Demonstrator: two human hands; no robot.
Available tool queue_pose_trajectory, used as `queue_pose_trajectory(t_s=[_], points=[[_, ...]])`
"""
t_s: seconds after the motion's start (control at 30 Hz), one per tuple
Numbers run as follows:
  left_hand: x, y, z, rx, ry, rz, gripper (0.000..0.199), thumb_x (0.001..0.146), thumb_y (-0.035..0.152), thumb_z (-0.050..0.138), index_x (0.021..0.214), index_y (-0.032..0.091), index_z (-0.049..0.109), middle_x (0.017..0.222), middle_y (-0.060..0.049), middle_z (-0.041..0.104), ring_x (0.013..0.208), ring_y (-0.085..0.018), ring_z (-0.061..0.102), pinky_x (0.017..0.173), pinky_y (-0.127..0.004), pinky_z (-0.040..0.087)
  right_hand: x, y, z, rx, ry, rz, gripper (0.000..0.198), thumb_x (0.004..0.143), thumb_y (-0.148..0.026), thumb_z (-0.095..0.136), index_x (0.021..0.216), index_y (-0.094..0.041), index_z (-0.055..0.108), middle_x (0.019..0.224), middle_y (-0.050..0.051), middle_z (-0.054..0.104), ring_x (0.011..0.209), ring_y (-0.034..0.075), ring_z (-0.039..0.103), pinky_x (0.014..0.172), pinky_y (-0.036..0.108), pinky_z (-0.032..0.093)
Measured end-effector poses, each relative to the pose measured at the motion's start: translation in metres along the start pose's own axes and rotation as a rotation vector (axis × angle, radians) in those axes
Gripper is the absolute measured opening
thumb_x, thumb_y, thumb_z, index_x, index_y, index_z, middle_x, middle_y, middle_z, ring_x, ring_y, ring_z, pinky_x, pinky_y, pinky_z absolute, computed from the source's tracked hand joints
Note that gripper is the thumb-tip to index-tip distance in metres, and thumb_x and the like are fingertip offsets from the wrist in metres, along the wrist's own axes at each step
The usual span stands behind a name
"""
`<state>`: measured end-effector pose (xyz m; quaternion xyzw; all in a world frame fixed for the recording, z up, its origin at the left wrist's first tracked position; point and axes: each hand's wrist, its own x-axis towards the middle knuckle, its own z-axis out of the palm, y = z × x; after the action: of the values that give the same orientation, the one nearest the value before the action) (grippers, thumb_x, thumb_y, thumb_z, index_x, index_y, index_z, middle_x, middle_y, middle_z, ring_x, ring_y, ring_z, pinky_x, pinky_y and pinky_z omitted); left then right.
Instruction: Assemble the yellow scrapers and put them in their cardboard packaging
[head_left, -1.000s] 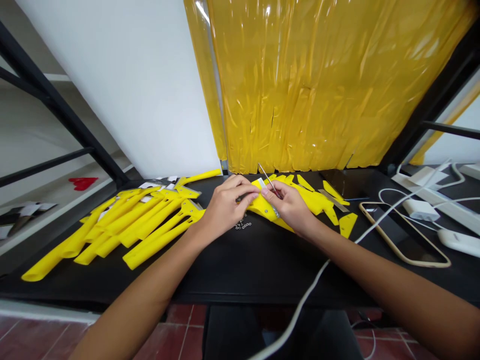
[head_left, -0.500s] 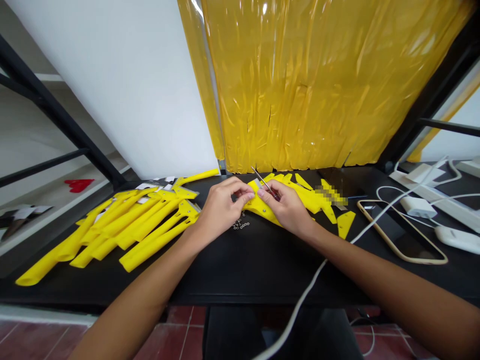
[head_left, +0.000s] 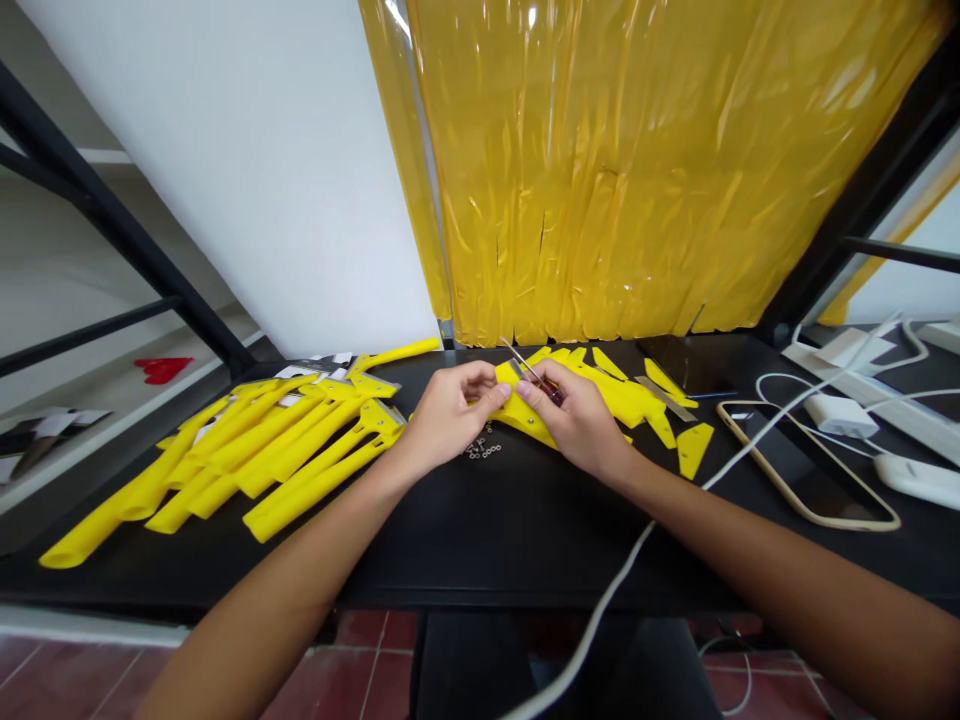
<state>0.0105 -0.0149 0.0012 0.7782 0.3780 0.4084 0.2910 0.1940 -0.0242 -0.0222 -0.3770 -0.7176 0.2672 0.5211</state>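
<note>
Both hands meet over the middle of the black table. My left hand is closed, its thumb and fingers pinched on the end of a yellow plastic part with a small metal screw or nut in it. My right hand is closed around a screwdriver with a dark red handle, its thin shaft pointing up and left; the right thumb also presses on the yellow part. Several small metal nuts lie just below my left hand. What sits between the left fingertips is hidden.
Long yellow tube-handled pieces are heaped at left. Flat yellow pieces and a metal strip lie at right. A phone, a white charger and a white cable crossing the front edge take up the right side.
My left hand has shifted slightly, its fingers curling closer over the yellow part. The screwdriver stays in my right hand. The view has moved a little.
</note>
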Motion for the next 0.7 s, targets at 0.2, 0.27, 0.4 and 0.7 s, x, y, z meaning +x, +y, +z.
queue_pose_trajectory(t_s=[0.2, 0.27, 0.4, 0.7], points=[[-0.007, -0.001, 0.004, 0.244, 0.185, 0.251, 0.037, 0.093, 0.018, 0.056, 0.13, 0.019, 0.055, 0.104, -0.007, 0.069, 0.084, -0.016, 0.068, 0.08, -0.031, 0.056, 0.003, 0.004, 0.002, 0.327, 0.035, 0.197, 0.03, 0.089, -0.047, 0.063, 0.079, -0.02, 0.055, 0.07, -0.003, 0.047, 0.061, 0.012, 0.04, 0.056, 0.027, 0.033], [-0.009, -0.002, 0.004, 0.437, 0.145, 0.408, 0.041, 0.09, 0.01, 0.052, 0.13, 0.018, 0.056, 0.115, -0.01, 0.067, 0.096, -0.019, 0.067, 0.088, -0.034, 0.055, 0.005, 0.006, 0.002, 0.432, 0.054, 0.314, 0.033, 0.085, -0.05, 0.066, 0.08, -0.019, 0.056, 0.069, -0.003, 0.046, 0.059, 0.011, 0.039, 0.053, 0.026, 0.031], [-0.009, -0.005, 0.001, 0.701, -0.021, 0.526, 0.052, 0.087, 0.007, 0.05, 0.139, 0.014, 0.05, 0.127, -0.016, 0.062, 0.112, -0.025, 0.063, 0.096, -0.039, 0.053, 0.007, 0.005, 0.0, 0.548, 0.059, 0.482, 0.036, 0.079, -0.053, 0.072, 0.083, -0.021, 0.055, 0.066, -0.004, 0.047, 0.053, 0.01, 0.039, 0.045, 0.024, 0.027], [0.002, -0.017, -0.016, 0.683, 0.227, 0.316, 0.013, 0.088, 0.018, 0.062, 0.099, 0.019, 0.07, 0.089, -0.006, 0.071, 0.081, -0.02, 0.067, 0.073, -0.031, 0.05, 0.011, 0.001, -0.017, 0.291, 0.119, 0.134, 0.051, 0.096, -0.065, 0.042, 0.072, -0.022, 0.057, 0.058, -0.002, 0.041, 0.049, 0.013, 0.038, 0.048, 0.028, 0.035]])
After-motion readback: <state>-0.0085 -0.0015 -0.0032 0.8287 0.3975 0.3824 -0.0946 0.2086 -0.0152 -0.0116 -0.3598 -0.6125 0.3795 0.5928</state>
